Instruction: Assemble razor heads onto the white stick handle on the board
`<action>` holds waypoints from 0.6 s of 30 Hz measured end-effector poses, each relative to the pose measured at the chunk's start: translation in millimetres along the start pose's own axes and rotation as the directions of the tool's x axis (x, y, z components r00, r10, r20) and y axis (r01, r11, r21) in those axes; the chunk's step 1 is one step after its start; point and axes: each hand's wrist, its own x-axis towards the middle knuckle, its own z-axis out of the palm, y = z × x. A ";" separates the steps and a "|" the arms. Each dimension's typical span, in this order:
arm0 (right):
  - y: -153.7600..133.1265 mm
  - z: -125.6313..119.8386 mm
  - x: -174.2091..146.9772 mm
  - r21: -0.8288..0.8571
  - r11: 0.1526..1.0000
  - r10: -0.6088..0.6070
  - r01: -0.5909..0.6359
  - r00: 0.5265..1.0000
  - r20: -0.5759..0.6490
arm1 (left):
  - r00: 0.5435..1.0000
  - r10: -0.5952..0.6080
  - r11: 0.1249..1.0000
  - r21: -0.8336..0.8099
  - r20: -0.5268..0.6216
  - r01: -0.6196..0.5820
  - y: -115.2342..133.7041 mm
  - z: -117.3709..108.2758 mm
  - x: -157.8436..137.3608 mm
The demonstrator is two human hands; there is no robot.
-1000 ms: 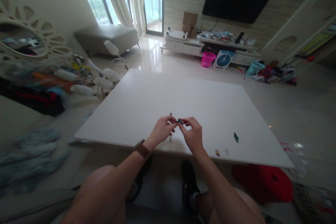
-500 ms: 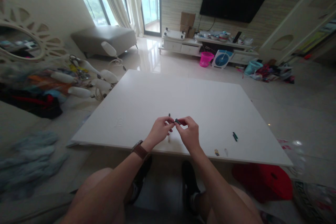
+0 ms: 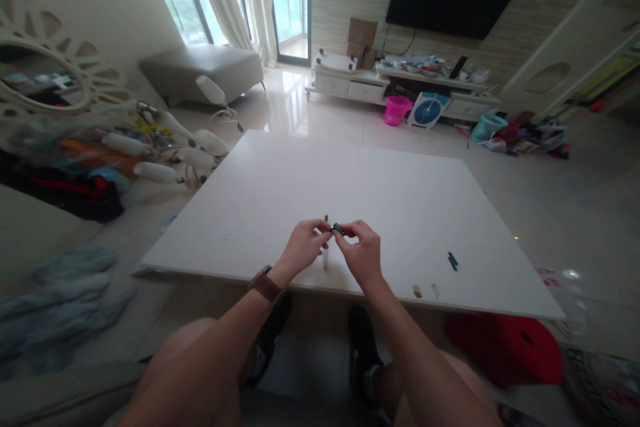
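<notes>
Just above the near edge of the white table [image 3: 380, 193], my left hand [image 3: 305, 245] and my right hand [image 3: 364, 248] meet at the fingertips. Between them they pinch a small dark green piece [image 3: 337, 229] with a shiny edge; its kind is too small to make out. Beneath my left hand lies a thin pale stick [image 3: 325, 260] with a dark tip, partly hidden by the fingers. To the right of my right hand are dark green strips [image 3: 453, 261], a small yellow-and-dark piece [image 3: 417, 291] and a clear teardrop-shaped piece [image 3: 435, 291].
Faint clear pieces [image 3: 230, 231] lie on the table's left side. A lamp with several white shades [image 3: 195, 159] stands by the left edge. A red stool [image 3: 505, 349] is under the near right corner. A pink basket [image 3: 397, 111] and a fan [image 3: 428, 110] stand beyond.
The whole view has shifted slightly to the right. Both hands keep their pinch on the small dark green piece, with only slight movement of the fingers.
</notes>
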 end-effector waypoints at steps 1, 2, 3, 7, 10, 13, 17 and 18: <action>0.2 -0.3 0.4 0.008 1.000 -0.001 0.001 1.000 0.005 | 1.000 0.001 1.000 -0.002 0.002 -0.001 0.8 0.2 0.4; 0.3 -0.8 0.6 0.014 1.000 -0.001 0.001 1.000 0.007 | 1.000 0.000 1.000 -0.005 0.002 0.000 1.3 0.5 0.7; 0.2 -1.4 0.8 0.020 1.000 0.001 -0.001 1.000 0.006 | 1.000 -0.002 1.000 -0.006 0.001 0.002 1.6 0.9 0.9; 0.5 -4.0 1.4 0.079 0.995 0.060 -0.057 0.998 -0.028 | 1.000 0.000 1.000 -0.004 -0.004 0.000 -0.6 1.4 2.0; 6.5 -3.2 2.0 0.206 0.957 0.218 -0.203 0.975 -0.049 | 1.000 -0.009 1.000 0.014 -0.030 0.009 -4.9 0.0 3.4; 17.3 0.2 3.0 0.379 0.862 0.378 -0.338 0.925 -0.034 | 0.999 -0.024 0.999 0.036 -0.049 0.025 -8.4 -1.5 4.6; 24.6 2.8 5.8 0.613 0.687 0.485 -0.390 0.874 0.013 | 0.997 -0.043 0.998 0.046 -0.060 0.046 -8.8 -0.3 4.9; 24.0 2.5 6.8 0.659 0.640 0.499 -0.394 0.866 0.034 | 0.997 -0.042 0.998 0.051 -0.058 0.045 -8.2 0.4 4.9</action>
